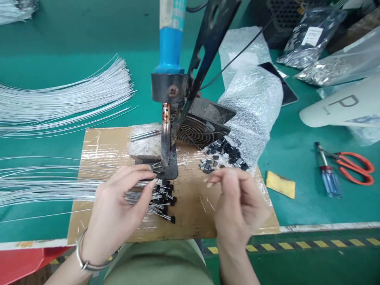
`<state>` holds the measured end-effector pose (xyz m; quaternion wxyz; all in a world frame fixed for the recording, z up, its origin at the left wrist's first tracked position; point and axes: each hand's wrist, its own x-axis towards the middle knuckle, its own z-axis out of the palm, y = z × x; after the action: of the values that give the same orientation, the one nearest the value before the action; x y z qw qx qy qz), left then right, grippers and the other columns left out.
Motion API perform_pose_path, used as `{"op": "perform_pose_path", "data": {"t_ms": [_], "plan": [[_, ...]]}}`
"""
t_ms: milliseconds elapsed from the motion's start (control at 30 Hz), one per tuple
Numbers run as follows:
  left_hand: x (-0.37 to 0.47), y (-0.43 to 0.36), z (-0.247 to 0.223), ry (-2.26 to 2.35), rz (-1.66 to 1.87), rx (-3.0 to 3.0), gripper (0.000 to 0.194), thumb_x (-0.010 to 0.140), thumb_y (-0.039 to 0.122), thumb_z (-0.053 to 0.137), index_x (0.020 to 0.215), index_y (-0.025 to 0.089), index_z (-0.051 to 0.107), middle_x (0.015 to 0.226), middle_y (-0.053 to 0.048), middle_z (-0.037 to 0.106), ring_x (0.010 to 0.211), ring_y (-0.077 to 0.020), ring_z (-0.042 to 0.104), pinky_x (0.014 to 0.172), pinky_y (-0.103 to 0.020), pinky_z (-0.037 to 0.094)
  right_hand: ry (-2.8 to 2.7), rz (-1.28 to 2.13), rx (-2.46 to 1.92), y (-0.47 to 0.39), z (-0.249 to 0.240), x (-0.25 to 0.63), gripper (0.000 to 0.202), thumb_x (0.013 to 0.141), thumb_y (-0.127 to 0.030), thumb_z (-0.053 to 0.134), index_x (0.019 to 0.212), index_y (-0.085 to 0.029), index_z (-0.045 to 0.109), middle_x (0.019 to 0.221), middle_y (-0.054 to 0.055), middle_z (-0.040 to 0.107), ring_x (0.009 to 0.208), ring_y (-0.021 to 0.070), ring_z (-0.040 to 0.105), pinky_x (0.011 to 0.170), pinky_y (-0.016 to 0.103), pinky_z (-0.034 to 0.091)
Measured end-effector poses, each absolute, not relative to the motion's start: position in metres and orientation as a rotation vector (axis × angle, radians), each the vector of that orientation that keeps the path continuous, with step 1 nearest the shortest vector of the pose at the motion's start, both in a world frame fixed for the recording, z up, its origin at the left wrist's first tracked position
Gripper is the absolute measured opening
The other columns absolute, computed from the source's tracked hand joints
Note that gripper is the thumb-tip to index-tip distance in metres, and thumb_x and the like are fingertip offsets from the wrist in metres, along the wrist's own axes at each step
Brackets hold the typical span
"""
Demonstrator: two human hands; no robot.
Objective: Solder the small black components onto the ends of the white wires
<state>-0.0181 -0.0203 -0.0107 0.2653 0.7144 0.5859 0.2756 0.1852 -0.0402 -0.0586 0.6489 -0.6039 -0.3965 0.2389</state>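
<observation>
From the head view, we're looking down on a green desk (311, 209), a brown cardboard sheet (97, 150) laid flat across its front. Here's the left hand (121, 196), wearing a silver bangle at the wrist, poised over a spread of thin, silvery-white wires (44, 188)! Thumb and forefinger sit slightly apart at the tips; whether a wire is gripped between them, I cannot tell. Those wires run in from the left and finish on the cardboard in square black end caps (172, 219), clustered just beyond the thumb.

Right above, a blue-handled soldering iron (170, 47) points straight down, its tip near the left fingertips, beside a slanting black slotted metal bracket (204, 47). Behind stands a dusty black fan with a round grille (198, 128).

Over to the right hand (240, 208): slightly blurred, fingers curled, fingertips drawn together just in front of a scatter of small black pieces (225, 152). Anything in that pinch? Cannot tell! Crumpled clear bubble wrap (252, 103) lies behind the pieces, and a yellow rectangular pad (280, 185) rests on the desk further right.
</observation>
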Motion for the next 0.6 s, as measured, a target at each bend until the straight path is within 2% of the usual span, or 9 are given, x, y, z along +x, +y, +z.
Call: {"op": "perform_pose_path", "data": {"t_ms": [67,167,267,333,367,467,533,600], "plan": [[-0.027,-0.023,-0.007,1.603,0.79,1.999,0.014,0.097,0.024,0.071,0.108,0.025,0.079,0.118,-0.004,0.08,0.111,-0.0226,0.073,0.104,-0.038,0.052,-0.829,0.521,-1.347,-0.042,-0.066,0.204,0.03,0.104,-0.037,0.063,0.092,-0.016,0.081,0.084,0.006,0.076,0.077,0.0187,0.071,0.073,0.034,0.058],[-0.05,-0.007,-0.004,1.786,0.799,2.162,0.013,0.099,0.029,0.069,0.107,0.025,0.078,0.112,-0.004,0.08,0.107,-0.0247,0.072,0.102,-0.04,0.052,-0.697,0.504,-1.444,-0.044,-0.075,0.224,0.047,0.103,-0.052,0.057,0.099,-0.013,0.081,0.094,0.01,0.079,0.079,0.0227,0.074,0.075,0.04,0.059],[-0.081,0.039,-0.01,2.044,0.533,2.289,0.028,0.104,0.04,0.058,0.107,0.019,0.077,0.111,-0.011,0.077,0.111,-0.0316,0.068,0.1,-0.046,0.051,-0.658,0.488,-1.562,-0.045,-0.079,0.23,0.053,0.103,-0.059,0.052,0.098,-0.012,0.078,0.099,0.011,0.078,0.078,0.0225,0.073,0.077,0.042,0.06],[-0.101,0.079,-0.019,2.063,0.401,2.266,0.035,0.1,0.039,0.061,0.118,0.013,0.076,0.109,-0.015,0.073,0.115,-0.0354,0.064,0.104,-0.05,0.048,-0.667,0.493,-1.578,-0.045,-0.081,0.229,0.055,0.103,-0.06,0.052,0.098,-0.012,0.078,0.1,0.012,0.078,0.079,0.023,0.073,0.078,0.043,0.06],[-0.109,0.098,-0.024,2.079,0.389,2.252,0.036,0.096,0.037,0.063,0.117,0.01,0.076,0.105,-0.016,0.07,0.113,-0.0354,0.063,0.103,-0.05,0.048,-0.678,0.499,-1.581,-0.044,-0.082,0.229,0.055,0.102,-0.06,0.052,0.099,-0.011,0.078,0.099,0.012,0.079,0.079,0.0235,0.073,0.078,0.044,0.06],[-0.126,0.145,-0.039,2.038,0.32,2.211,0.037,0.091,0.039,0.067,0.111,0.011,0.077,0.102,-0.01,0.065,0.103,-0.0261,0.062,0.098,-0.042,0.048,-0.715,0.482,-1.595,-0.044,-0.087,0.229,0.058,0.102,-0.062,0.053,0.099,-0.01,0.08,0.095,0.013,0.08,0.079,0.0247,0.074,0.078,0.045,0.061],[-0.131,0.162,-0.046,2.02,0.301,2.176,0.033,0.092,0.04,0.064,0.101,0.012,0.078,0.093,-0.005,0.063,0.099,-0.0223,0.061,0.093,-0.037,0.047,-0.724,0.465,-1.607,-0.044,-0.089,0.231,0.058,0.102,-0.062,0.053,0.097,-0.011,0.08,0.093,0.013,0.08,0.077,0.0246,0.074,0.077,0.045,0.061],[-0.134,0.168,-0.047,2.018,0.299,2.126,0.027,0.089,0.038,0.068,0.09,0.013,0.077,0.088,-0.004,0.062,0.09,-0.0208,0.059,0.087,-0.035,0.047,-0.73,0.462,-1.614,-0.045,-0.09,0.232,0.057,0.103,-0.061,0.053,0.096,-0.011,0.08,0.093,0.012,0.08,0.076,0.024,0.074,0.078,0.044,0.061]]}}
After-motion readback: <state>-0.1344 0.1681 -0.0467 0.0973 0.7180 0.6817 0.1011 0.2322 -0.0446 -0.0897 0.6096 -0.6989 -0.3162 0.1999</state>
